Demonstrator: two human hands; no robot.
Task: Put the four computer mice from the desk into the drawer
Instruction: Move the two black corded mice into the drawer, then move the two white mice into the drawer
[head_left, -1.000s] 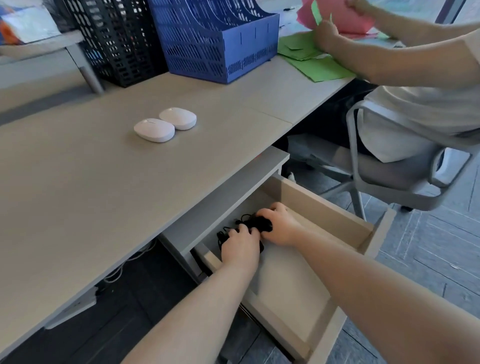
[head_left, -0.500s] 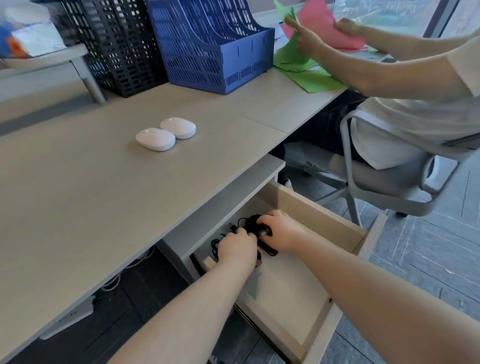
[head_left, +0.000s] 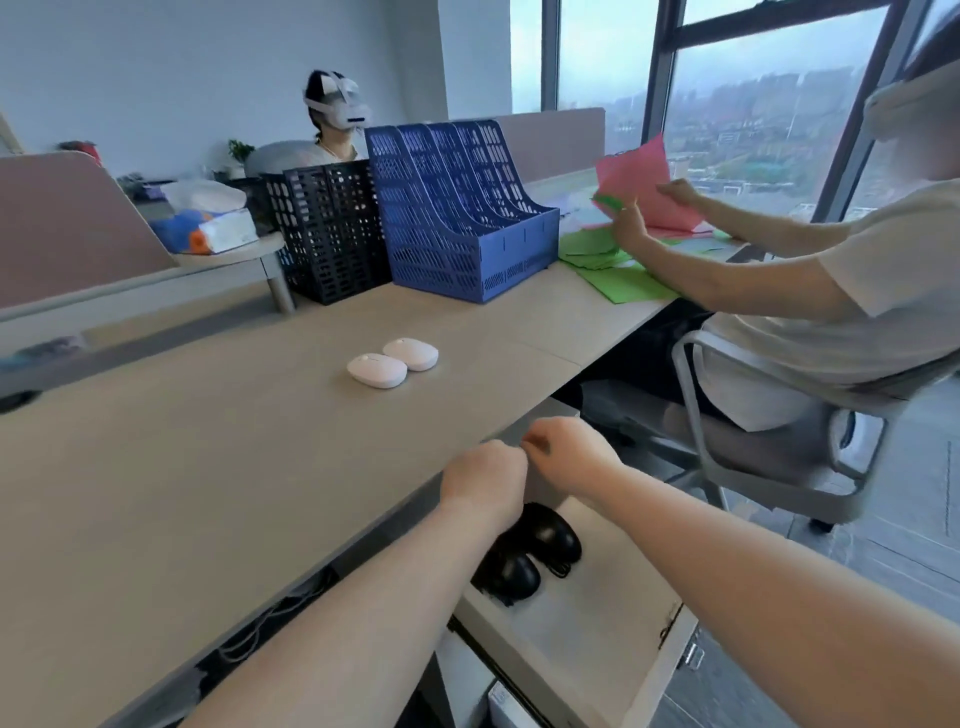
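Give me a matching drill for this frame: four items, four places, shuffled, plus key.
Items
1. white mice
2. black mice
3. blue file rack
4. pink paper

Places
A. in the open drawer
B. in another person's hands
C. middle of the desk, side by side
D. back of the desk, beside the black rack

Pairs: 1-C, 2-A, 3-D, 4-B

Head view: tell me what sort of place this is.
Most likely a shared high-rise office: long desk with partitions, file racks, a swivel chair, and windows overlooking a city.
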